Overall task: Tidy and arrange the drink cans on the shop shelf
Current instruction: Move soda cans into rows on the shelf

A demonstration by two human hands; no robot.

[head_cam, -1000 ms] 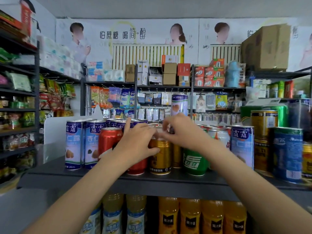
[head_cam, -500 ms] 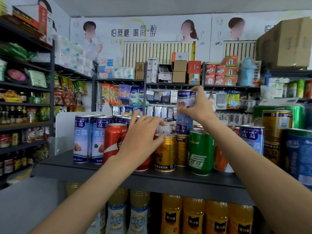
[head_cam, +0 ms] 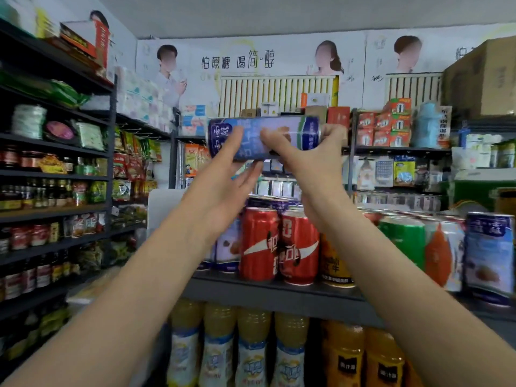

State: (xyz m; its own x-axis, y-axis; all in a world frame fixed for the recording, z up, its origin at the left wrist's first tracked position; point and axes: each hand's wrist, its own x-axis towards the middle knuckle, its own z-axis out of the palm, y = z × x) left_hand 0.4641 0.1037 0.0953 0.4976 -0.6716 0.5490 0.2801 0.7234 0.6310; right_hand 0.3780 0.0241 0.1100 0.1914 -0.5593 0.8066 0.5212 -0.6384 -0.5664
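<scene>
A tall blue-and-white can (head_cam: 279, 129) lies on its side in the air, well above the dark shelf (head_cam: 268, 296). My left hand (head_cam: 223, 177) grips its left part from below and my right hand (head_cam: 310, 160) grips its right part. Below them, two red cola cans (head_cam: 279, 244) stand at the shelf's front. To their right stand a gold can (head_cam: 333, 263), a green can (head_cam: 402, 244), an orange-and-white can (head_cam: 444, 255) and another blue-and-white can (head_cam: 488, 255). More blue-and-white cans (head_cam: 227, 250) stand left of the red ones, partly hidden by my left arm.
Yellow and orange juice bottles (head_cam: 279, 350) fill the level under the shelf. Dark racks of jars and snacks (head_cam: 55, 191) run along the left. More stocked shelves (head_cam: 391, 152) and a large cardboard box (head_cam: 483, 82) lie behind and to the right.
My right hand lifted the blue-and-white can off the shelf and turned it from upright onto its side. My left hand left the shelf cans and took hold of it too. The view tilted upward.
</scene>
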